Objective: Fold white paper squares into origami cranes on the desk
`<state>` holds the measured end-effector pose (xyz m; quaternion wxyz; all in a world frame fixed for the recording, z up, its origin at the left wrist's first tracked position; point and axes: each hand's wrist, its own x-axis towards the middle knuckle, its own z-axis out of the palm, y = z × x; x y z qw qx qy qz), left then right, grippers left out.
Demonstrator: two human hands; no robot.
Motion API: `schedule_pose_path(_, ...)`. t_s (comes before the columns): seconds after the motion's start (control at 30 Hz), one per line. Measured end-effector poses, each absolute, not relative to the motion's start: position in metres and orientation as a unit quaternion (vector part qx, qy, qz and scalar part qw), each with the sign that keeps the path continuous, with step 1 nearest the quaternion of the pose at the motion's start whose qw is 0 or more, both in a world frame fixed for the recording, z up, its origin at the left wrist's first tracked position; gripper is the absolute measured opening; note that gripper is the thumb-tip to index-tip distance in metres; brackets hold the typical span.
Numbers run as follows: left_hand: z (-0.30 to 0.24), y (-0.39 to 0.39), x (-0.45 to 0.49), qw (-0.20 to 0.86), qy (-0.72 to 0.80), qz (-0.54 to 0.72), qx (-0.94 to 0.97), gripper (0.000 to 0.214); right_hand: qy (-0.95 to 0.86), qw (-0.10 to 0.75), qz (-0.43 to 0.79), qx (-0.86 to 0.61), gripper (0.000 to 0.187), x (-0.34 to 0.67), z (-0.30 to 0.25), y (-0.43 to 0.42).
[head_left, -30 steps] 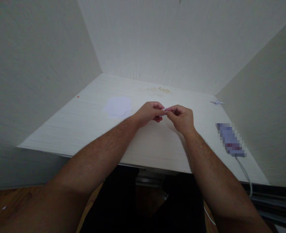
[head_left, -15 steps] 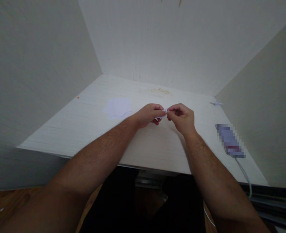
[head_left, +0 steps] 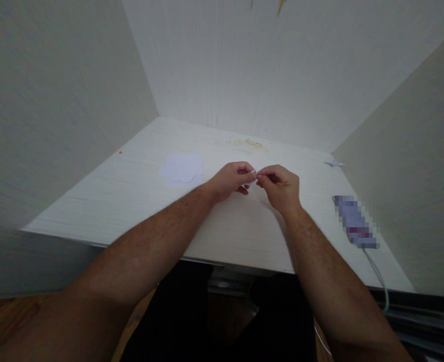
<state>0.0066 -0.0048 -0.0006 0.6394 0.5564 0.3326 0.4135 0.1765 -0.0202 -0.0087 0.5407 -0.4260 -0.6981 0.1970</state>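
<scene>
Between my two hands, above the middle of the white desk (head_left: 222, 231), is a small piece of folded white paper (head_left: 247, 184), mostly covered by fingers. My left hand (head_left: 234, 180) pinches it between thumb and fingers. The fingertips of my right hand (head_left: 281, 183) are pressed together at the paper's right end, touching the left thumb and fingers. How the paper is folded cannot be made out. A stack of white paper sheets (head_left: 184, 168) lies left of my left hand.
A small folded paper figure (head_left: 335, 163), shaped like a crane, sits by the right wall. Below it lies a blurred-out phone (head_left: 354, 221) with a white cable (head_left: 377, 274) running over the desk edge. An orange speck (head_left: 120, 152) is at the left; walls enclose three sides.
My right fingertips have closed in toward the left hand, and less of the paper shows between them. The camera view has shifted slightly.
</scene>
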Motion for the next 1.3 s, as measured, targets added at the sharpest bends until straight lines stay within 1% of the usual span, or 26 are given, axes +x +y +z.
schedule_pose_path(0.27,0.001,-0.005,0.009,0.624,0.326,0.443,0.555,0.023,-0.704,0.530,0.181,-0.438,0.005,0.175,-0.008,-0.022)
schedule_pose_path(0.37,0.001,-0.005,0.010,0.606,0.328,0.456,0.563,0.021,-0.675,0.552,0.207,-0.444,0.006,0.171,-0.006,-0.023)
schedule_pose_path(0.47,0.002,-0.006,0.011,0.581,0.332,0.470,0.576,0.019,-0.640,0.571,0.248,-0.450,0.013,0.168,-0.002,-0.026)
schedule_pose_path(0.63,0.000,-0.004,0.011,0.564,0.323,0.492,0.579,0.020,-0.628,0.551,0.288,-0.468,0.020,0.167,0.002,-0.028)
schedule_pose_path(0.87,-0.002,-0.003,0.010,0.550,0.320,0.505,0.583,0.023,-0.628,0.538,0.308,-0.471,0.019,0.169,0.000,-0.024)
schedule_pose_path(1.03,-0.002,-0.002,0.009,0.514,0.331,0.511,0.604,0.022,-0.634,0.526,0.294,-0.484,0.019,0.168,-0.002,-0.024)
schedule_pose_path(1.3,-0.004,0.002,0.008,0.440,0.355,0.517,0.643,0.023,-0.655,0.517,0.240,-0.496,0.014,0.167,-0.001,-0.024)
